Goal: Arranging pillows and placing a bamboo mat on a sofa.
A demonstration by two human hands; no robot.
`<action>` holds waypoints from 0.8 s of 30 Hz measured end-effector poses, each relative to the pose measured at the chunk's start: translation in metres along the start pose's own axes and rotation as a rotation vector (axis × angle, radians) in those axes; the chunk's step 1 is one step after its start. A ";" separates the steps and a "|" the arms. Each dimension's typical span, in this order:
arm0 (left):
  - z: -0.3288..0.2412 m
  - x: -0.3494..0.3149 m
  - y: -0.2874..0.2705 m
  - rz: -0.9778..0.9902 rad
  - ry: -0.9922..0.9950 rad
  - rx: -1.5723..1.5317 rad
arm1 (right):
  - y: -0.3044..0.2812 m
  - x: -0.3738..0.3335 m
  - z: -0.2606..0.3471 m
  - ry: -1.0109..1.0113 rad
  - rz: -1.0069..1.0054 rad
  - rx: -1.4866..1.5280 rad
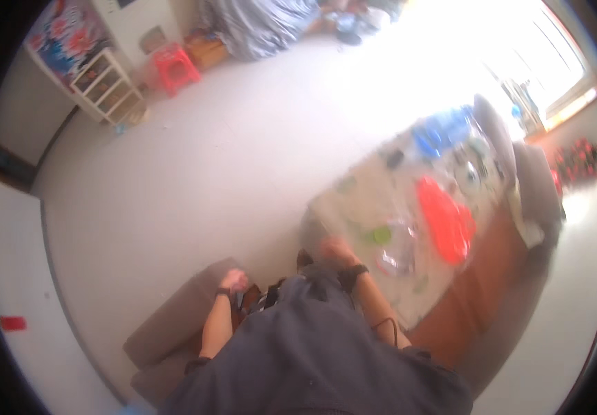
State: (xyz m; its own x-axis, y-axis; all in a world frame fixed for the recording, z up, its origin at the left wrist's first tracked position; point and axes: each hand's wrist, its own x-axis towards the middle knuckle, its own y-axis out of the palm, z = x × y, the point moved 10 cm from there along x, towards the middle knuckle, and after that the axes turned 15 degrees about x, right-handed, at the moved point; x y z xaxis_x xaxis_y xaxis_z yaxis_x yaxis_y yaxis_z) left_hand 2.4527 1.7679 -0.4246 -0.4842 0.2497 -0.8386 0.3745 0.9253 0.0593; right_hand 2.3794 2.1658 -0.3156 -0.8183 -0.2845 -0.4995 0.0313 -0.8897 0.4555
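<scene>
My left hand (234, 280) hangs low beside the grey armrest (198, 304), and I see nothing in it. Blur smears its fingers. Over the near left edge of the patterned sofa cover (326, 214) is my right hand (338, 251), its fingers also blurred. Whether it touches the cover I cannot tell. Dark bands circle both wrists. To the right of that hand lie a clear plastic container or bag (399, 252), a small green item (380, 236) and a red plastic bag (445, 225).
Farther along the sofa are a blue plastic bag (444, 133) and a small dark object (395, 158). A brown cushion (478, 290) lines its right side. Across the pale floor (195, 166) stand a red stool (176, 68) and a white shelf rack (108, 88). A white door (18, 277) is at left.
</scene>
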 end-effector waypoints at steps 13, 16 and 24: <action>-0.113 0.033 -0.129 -0.299 0.039 -0.195 | 0.046 0.245 0.090 0.033 0.039 -0.104; -0.191 0.077 -0.177 -0.208 0.182 -0.220 | 0.061 0.279 0.145 -0.088 -0.122 -0.110; -0.455 0.211 -0.241 0.063 0.340 0.311 | 0.040 0.302 0.288 -0.443 -0.400 0.046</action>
State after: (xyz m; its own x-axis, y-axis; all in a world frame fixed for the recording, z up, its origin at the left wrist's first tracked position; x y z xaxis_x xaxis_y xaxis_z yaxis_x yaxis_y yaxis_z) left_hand 1.9005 1.7269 -0.3695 -0.6648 0.4302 -0.6107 0.6061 0.7886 -0.1042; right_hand 1.9683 2.1472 -0.2354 -0.9233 0.2540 -0.2881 -0.3451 -0.8778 0.3322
